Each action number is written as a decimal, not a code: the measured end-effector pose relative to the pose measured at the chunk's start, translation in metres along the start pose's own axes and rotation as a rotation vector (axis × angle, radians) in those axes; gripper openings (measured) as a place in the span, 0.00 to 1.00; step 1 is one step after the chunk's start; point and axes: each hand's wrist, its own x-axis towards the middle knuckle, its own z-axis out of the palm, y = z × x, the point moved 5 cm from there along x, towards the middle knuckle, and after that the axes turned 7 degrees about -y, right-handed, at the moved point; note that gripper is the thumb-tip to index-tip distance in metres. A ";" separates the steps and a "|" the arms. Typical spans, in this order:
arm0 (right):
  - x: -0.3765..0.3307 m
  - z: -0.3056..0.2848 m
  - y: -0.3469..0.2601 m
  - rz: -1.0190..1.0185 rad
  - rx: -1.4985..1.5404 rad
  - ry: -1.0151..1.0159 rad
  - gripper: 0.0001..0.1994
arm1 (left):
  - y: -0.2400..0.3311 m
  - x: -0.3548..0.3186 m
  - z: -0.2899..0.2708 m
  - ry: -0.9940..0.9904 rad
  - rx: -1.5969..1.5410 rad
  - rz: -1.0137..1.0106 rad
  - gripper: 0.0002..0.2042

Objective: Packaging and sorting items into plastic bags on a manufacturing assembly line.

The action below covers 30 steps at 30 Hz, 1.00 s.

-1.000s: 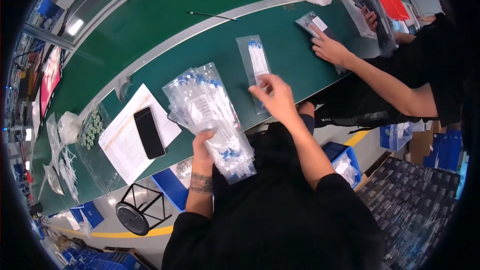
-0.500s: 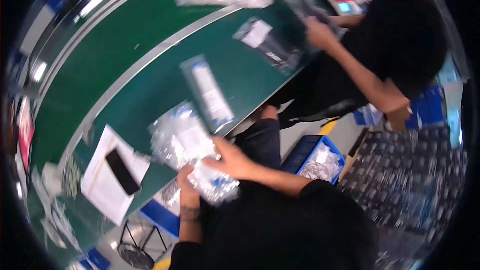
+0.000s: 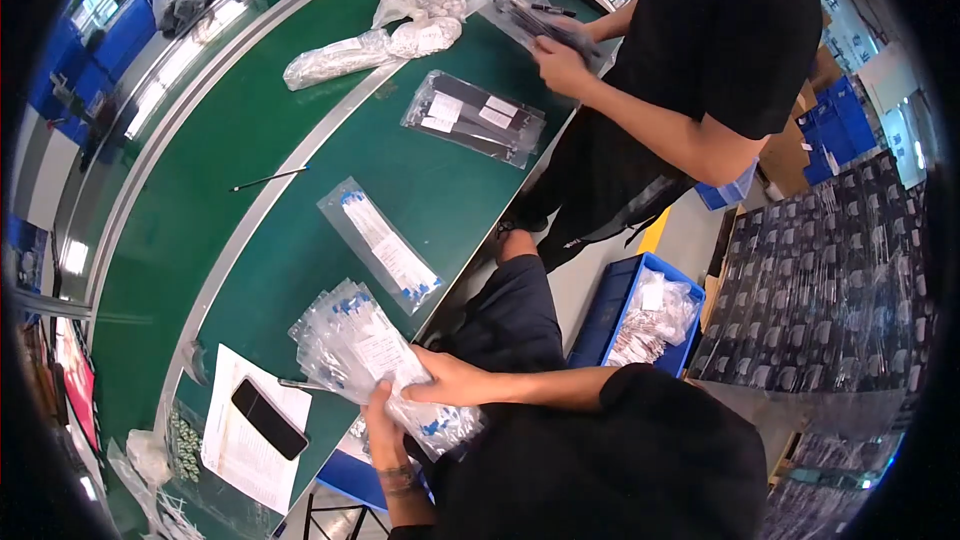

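Clear bags (image 3: 372, 352) stacked in my left hand (image 3: 385, 420), right hand (image 3: 445, 380) fingers clamped on top; next I'd judge squaring them over the tabletop (image 3: 300, 200).

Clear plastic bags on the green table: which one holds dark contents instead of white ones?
The flat bag with dark strips, lying in front of the standing co-worker. The single bag nearer the wearer and the stack in both hands hold white pieces with blue ends.

Glossy clear plastic bags (image 3: 375, 355); matt green table (image 3: 300, 155); white paper sheet (image 3: 235, 440).
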 end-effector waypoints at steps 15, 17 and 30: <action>0.003 -0.002 -0.068 0.045 -0.628 0.109 0.37 | 0.028 0.008 0.059 -0.354 -0.328 0.114 0.40; 0.002 0.000 -0.086 0.009 -0.717 0.136 0.37 | 0.034 0.005 0.068 -0.347 -0.324 0.129 0.39; 0.060 -0.158 -0.066 -0.446 -0.705 0.908 0.08 | 0.067 0.093 0.023 -0.248 -0.529 0.187 0.26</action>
